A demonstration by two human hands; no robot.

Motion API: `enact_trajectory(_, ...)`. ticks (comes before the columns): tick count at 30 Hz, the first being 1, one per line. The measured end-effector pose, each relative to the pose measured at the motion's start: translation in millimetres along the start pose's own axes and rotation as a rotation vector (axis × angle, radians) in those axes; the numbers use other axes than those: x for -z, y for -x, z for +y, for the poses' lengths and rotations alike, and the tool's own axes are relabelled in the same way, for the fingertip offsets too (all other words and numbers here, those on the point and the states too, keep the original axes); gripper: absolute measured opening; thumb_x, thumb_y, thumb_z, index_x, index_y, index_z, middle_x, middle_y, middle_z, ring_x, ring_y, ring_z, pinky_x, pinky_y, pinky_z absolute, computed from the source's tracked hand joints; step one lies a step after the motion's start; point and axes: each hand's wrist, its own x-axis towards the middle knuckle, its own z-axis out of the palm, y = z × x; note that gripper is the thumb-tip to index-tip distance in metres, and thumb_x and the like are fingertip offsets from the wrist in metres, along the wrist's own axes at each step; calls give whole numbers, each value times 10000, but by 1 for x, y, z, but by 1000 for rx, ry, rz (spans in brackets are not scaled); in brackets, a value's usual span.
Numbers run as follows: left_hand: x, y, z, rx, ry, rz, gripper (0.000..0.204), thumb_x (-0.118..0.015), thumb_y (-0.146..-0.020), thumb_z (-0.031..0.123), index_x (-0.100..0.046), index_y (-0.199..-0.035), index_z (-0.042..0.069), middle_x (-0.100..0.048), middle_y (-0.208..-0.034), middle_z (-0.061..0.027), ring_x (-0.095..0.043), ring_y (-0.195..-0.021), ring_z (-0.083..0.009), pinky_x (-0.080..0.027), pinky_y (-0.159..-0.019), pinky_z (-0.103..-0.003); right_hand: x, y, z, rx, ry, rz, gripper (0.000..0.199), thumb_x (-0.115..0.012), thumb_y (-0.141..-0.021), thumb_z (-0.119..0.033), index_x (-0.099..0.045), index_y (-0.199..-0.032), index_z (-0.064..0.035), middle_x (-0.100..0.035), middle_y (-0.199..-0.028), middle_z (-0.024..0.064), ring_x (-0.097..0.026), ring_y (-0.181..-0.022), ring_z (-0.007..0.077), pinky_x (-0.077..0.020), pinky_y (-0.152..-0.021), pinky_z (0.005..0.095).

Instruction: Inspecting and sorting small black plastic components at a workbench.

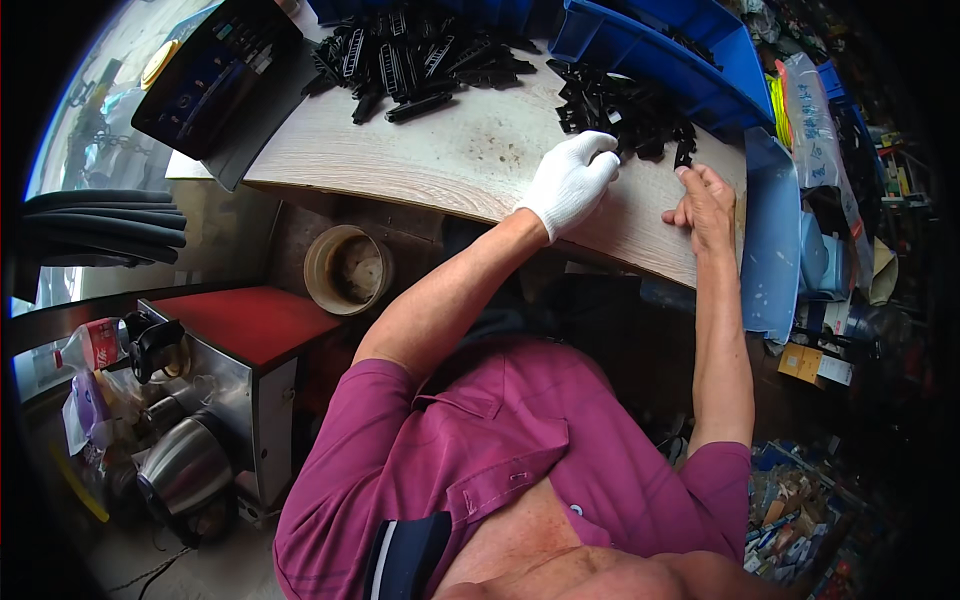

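Left hand [572, 185]: wears a white knit glove; its curled fingers reach the near edge of the right-hand heap, and whether they grip a piece cannot be told.
Right hand [708, 208]: bare, fingers bent, thumb and forefinger close together at the lower end of a slim black part [685, 150]; the hold itself is too small to make out.
Between hands: they are apart, with a strip of tabletop showing between them.
Right-hand heap [610, 105]: small, hard-looking black pieces, angular and tangled, piled just in front of a blue plastic bin [660, 50].
Left-hand heap [400, 65]: longer black pieces, some with ladder-like slots, lying well apart from both hands.
Tabletop [480, 150]: pale wood grain, stained in the middle; its open stretch runs between the heaps and down to the front edge, which crosses under the gloved wrist.
Right border: a light-blue plastic panel [772, 240] stands along the table's side, close to the bare hand.
Left border: a dark flat screen [215, 80] leans at the table's corner.
Below the edge: a round, dirt-lined bucket [318, 268] sits near a red-topped metal cabinet [245, 322].
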Motion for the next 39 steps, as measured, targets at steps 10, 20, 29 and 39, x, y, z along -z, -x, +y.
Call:
enact_trajectory(10,12,-19,10,281,-17,-347,275,-620,-933,263,-722,-1079,54,-667,-790,-46,-606,-663,-106,-488,-555,-246,-37,35,-11,-34,88,-341,152,-665,-917,-131,-622,-963,7,-531,-575,-4,-472,-402,74,-540,-463,263)
enact_trajectory(20,-3,15,-14,-381,-128,128,178,-656,-903,135,-734,-1036,47,-731,-901,-157,-729,-812,-288,-559,-731,-346,-60,43,3,36,-121,-337,386,-544,-1028,-405,-631,-922,-44,-433,-468,-3,-407,-379,99,-382,-392,259)
enact_trajectory(29,48,33,1,-562,-752,484,348,-743,-871,191,-649,-1189,85,-674,-726,-97,-675,-633,-278,-544,-600,-346,-97,56,0,-44,-394,-114,389,-485,-1000,-418,-508,-797,-87,-321,-476,-23,-350,-394,110,-501,-392,341)
enact_trajectory(39,145,34,5,-459,-1396,599,317,-753,-834,393,-693,-946,102,-675,-851,-121,-664,-796,-306,-538,-656,-421,-100,54,-1,4,-308,-76,372,-460,-995,-384,-451,-741,-113,-317,-469,-22,-401,-403,112,-533,-391,375)
